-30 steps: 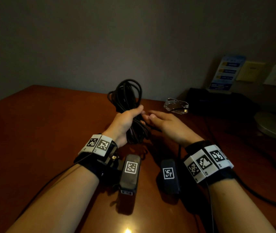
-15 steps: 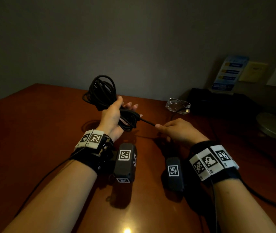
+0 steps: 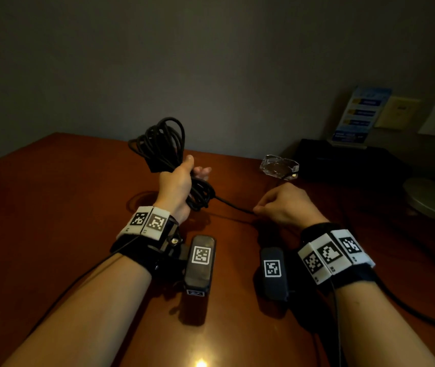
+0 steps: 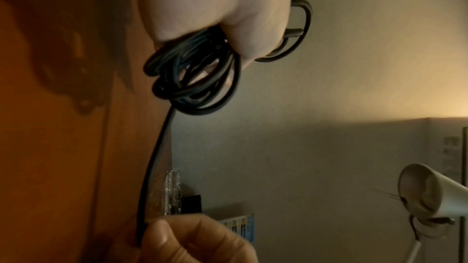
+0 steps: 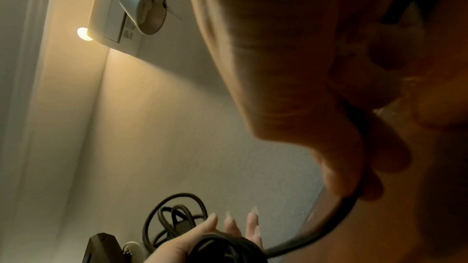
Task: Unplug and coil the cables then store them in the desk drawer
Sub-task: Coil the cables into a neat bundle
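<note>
A black cable wound into a coil (image 3: 163, 147) is held upright above the wooden desk (image 3: 52, 221) by my left hand (image 3: 178, 186), thumb over the bundle and fingertips showing behind it. One free strand (image 3: 232, 203) runs from the coil's lower end to my right hand (image 3: 285, 205), which pinches it low over the desk. In the left wrist view the coil (image 4: 197, 79) hangs from my palm and the strand (image 4: 154, 159) leads down to my right hand's fingers (image 4: 192, 241). From the right wrist, the strand (image 5: 316, 235) curves towards the coil (image 5: 174, 215). No drawer is in view.
A glass ashtray (image 3: 279, 166) sits behind my right hand, with a black box (image 3: 343, 160) and a leaflet stand (image 3: 359, 115) further back. A lamp base (image 3: 433, 200) stands at the right edge. Another dark cable (image 3: 409, 305) trails over the desk at the right.
My hands were together at the coil, then drew apart. The left hand carried the coil left, and the right hand took the free strand and pulled it right, stretching it between them.
</note>
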